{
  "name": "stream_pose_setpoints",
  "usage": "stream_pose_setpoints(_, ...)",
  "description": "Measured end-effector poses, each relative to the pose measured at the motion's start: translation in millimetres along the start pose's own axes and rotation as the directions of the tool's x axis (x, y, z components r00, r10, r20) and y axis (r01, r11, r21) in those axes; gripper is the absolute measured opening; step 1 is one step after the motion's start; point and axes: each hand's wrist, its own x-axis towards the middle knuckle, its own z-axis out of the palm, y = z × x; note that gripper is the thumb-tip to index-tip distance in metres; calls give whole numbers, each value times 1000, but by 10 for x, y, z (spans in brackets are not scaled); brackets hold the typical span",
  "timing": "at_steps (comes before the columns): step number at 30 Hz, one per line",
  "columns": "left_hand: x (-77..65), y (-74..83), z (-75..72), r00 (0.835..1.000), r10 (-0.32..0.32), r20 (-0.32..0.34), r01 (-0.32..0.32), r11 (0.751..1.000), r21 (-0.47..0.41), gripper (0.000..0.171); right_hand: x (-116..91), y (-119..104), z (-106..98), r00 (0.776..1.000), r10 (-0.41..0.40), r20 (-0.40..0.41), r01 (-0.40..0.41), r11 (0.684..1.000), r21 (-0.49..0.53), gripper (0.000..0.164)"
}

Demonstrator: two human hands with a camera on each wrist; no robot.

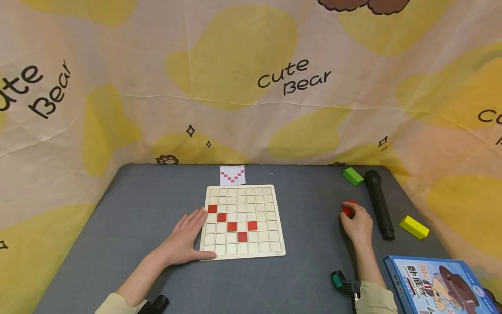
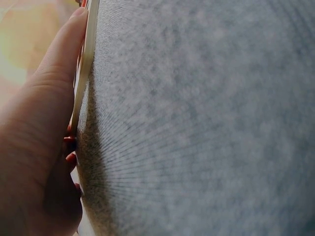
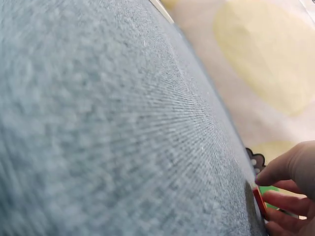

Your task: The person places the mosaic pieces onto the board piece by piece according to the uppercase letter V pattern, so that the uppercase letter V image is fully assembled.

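Note:
A white square grid board point(image 1: 264, 252) lies on the table, with several red square tiles point(image 1: 242, 237) set in its cells. My left hand point(image 1: 182, 242) is spread at its lower left, fingertips along the left edge and thumb on the front corner. In the left wrist view, the thumb point(image 2: 61, 54) runs along the board's side. Over on the right, my right hand point(image 1: 358, 224) curls its thumb and fingers round a red piece point(image 1: 347, 211). The right wrist view shows this red piece point(image 3: 260, 200) on edge at the fingertips, partly hidden by them.
Behind the board lies a small pattern card point(image 1: 232, 175) with a red V on a grid. Right of my right hand are a black microphone point(image 1: 379, 205), a green block point(image 1: 353, 176) and a yellow block point(image 1: 414, 227). A blue game box point(image 1: 439, 283) lies at the front right.

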Motion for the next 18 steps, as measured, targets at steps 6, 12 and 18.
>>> stream_pose_setpoints(6,-8,0,-2,1000,-1,3,1,1000,3,123,-10,-50,25,992,-42,120,40,999,21,36)
stream_pose_setpoints(12,-2,1,4,1000,-5,8,5,1000,-1,123,1,-52,38,993,-49,104,47,999,22,34)
stream_pose_setpoints(18,-2,6,3,1000,-10,9,10,1000,-9,124,14,-47,47,991,-76,107,75,997,13,32)
